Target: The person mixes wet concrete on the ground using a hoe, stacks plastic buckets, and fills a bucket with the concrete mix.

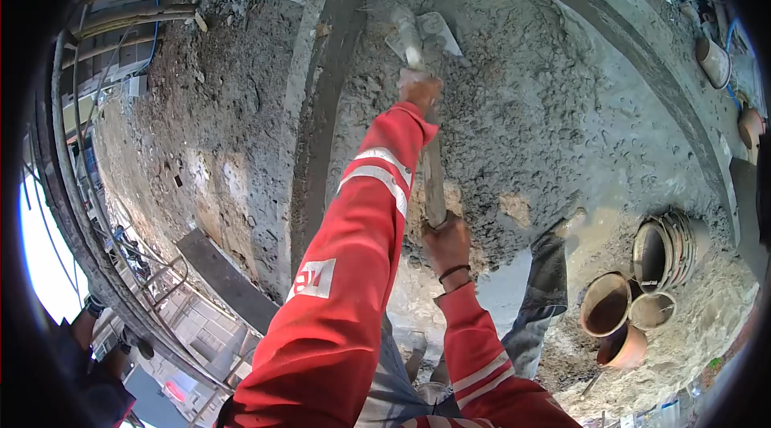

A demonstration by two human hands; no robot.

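Observation:
A long-handled shovel [434,175] reaches away from me over wet grey concrete [514,107]. My left hand [420,89] is closed around the shaft, close to the blade. Nearer my body, my right hand [446,243] grips the rear end of the handle, with a dark band at its wrist. The cement-smeared blade [438,30] lies against the concrete, partly hidden by the shaft and mortar. Both arms wear red sleeves with pale reflective stripes.
A concrete-coated beam [321,107] runs along the left, and a curved one [642,42] on the right. Several buckets [606,303] stand at the lower right. A dark board [225,279] lies at the left. Another person's arm [84,324] shows at the far left edge.

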